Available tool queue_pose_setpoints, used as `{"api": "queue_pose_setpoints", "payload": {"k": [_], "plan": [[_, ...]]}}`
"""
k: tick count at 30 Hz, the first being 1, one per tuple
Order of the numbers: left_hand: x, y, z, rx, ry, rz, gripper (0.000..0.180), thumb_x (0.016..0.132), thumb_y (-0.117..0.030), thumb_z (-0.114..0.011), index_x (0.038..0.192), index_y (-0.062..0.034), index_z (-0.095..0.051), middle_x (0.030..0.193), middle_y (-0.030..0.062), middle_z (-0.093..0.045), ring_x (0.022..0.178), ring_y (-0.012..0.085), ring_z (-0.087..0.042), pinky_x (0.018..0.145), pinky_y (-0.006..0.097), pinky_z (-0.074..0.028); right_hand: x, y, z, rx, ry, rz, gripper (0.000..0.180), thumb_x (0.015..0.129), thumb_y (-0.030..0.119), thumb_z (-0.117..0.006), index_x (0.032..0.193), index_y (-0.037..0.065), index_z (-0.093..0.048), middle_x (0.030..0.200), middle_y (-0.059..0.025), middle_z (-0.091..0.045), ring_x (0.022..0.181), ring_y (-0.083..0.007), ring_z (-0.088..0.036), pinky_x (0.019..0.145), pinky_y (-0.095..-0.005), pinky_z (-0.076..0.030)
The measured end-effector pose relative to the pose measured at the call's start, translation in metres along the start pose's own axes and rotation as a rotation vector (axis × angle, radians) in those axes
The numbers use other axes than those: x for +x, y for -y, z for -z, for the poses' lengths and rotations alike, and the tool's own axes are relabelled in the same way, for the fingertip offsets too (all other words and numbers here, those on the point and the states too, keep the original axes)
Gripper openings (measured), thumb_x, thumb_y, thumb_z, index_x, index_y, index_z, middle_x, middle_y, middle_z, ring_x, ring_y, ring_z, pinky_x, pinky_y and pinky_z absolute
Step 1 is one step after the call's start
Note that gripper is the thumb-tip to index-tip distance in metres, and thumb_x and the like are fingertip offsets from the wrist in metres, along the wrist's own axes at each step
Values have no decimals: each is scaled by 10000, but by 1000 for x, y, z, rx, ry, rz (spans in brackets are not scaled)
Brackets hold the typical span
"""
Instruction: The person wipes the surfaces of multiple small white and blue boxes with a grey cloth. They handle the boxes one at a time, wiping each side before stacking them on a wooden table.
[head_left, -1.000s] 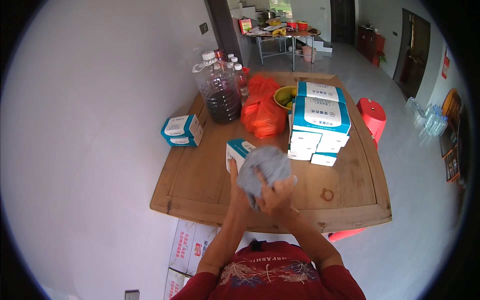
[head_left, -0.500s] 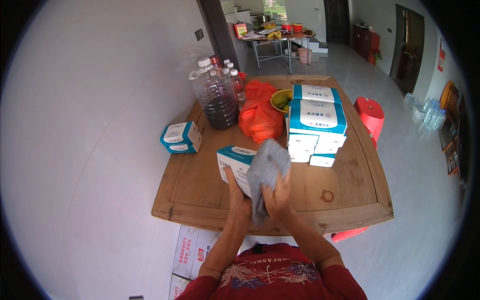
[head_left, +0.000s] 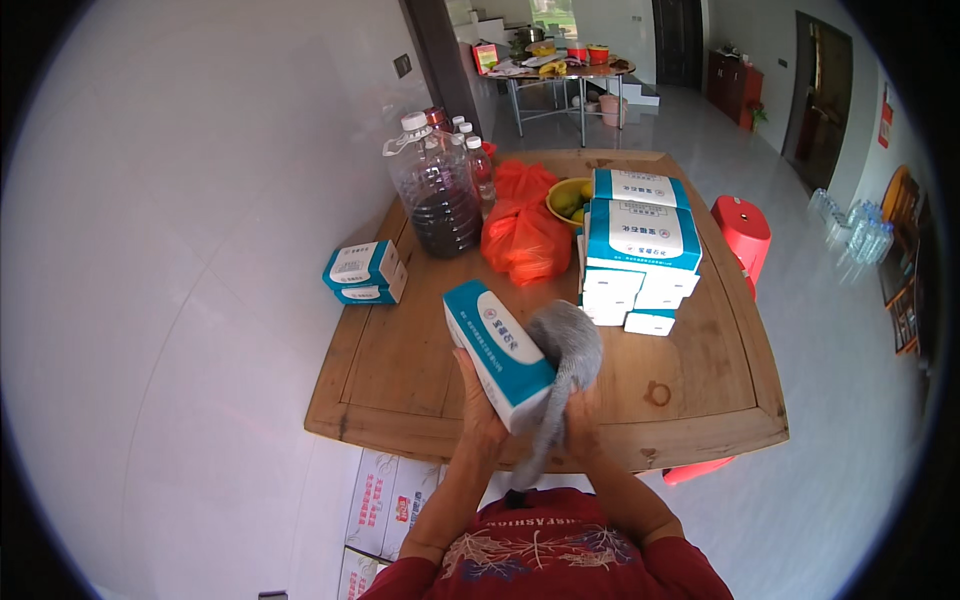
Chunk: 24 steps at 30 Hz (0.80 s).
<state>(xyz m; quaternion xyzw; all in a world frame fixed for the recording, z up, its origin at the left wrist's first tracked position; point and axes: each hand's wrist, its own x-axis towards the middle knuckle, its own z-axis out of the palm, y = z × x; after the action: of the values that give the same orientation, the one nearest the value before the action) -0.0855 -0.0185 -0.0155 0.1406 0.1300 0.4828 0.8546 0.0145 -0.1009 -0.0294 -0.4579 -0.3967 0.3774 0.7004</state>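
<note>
A teal-and-white tissue box (head_left: pixel 500 340) is tilted above the near part of the wooden table (head_left: pixel 400 375). My left hand (head_left: pixel 482 405) grips it from its lower left side, fingers closed along the edge. Bunched in my right hand (head_left: pixel 583 415) is a grey cloth (head_left: pixel 568 345), which lies against the box's right end and hangs down toward me. The right fingers are partly covered by the cloth and blurred. A pile of similar tissue boxes (head_left: pixel 640 240) stands to the right, and two more boxes (head_left: pixel 364 270) are stacked at the left edge.
Behind the held box stand a large jug of dark liquid (head_left: pixel 445 220), clear bottles (head_left: pixel 480 170), a red plastic bag (head_left: pixel 525 235) and a yellow bowl of green fruit (head_left: pixel 568 198). A red stool (head_left: pixel 742 230) is beside the table. Printed cartons (head_left: pixel 390 505) sit below at the left.
The tissue box has turned so its teal top faces up toward me. The cloth has moved from over the box's right side to its right end, with my right hand shifting slightly right.
</note>
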Motion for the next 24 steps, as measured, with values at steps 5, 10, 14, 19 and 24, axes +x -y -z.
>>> {"api": "queue_pose_setpoints", "payload": {"k": [5,10,14,19,24], "plan": [[2,9,23,270,65,-12,600,924,-538,-409,1362,-131,-372,1249,83,-520,1112,210,-532,941,361,-466,18,49,12,34,199,9,527,901,319,-499,1274,-47,-436,1187,-179,-527,1081,-276,-505,943,-383,-378],[-11,4,18,536,133,-84,501,965,-439,-389,1324,-90,-419,1210,75,-532,1118,193,-520,935,361,-464,12,30,19,-784,263,755,507,781,292,-606,1216,34,-559,1033,-136,-517,1008,-325,-486,982,-501,-278],[-25,-9,39,48,273,255,462,926,-334,-469,1288,-48,-448,1225,102,-532,1122,226,-529,949,391,-456,18,41,10,-823,358,814,500,735,303,-632,1186,89,-604,875,-78,-460,875,-272,-452,925,-498,-271],[-35,-7,40,311,237,284,889,636,-172,-786,1378,-53,-311,1266,156,-493,1162,300,-503,971,431,-439,47,50,6,-915,46,829,434,745,291,-642,1096,36,-621,916,-129,-495,867,-299,-481,817,-471,-356],[-36,-3,31,303,221,265,1032,569,-105,-778,1429,-76,-208,1299,154,-460,1198,324,-461,995,455,-416,72,48,13,-471,-35,370,320,850,240,-580,1017,-32,-595,951,-219,-582,898,-337,-566,768,-399,-448]]}}
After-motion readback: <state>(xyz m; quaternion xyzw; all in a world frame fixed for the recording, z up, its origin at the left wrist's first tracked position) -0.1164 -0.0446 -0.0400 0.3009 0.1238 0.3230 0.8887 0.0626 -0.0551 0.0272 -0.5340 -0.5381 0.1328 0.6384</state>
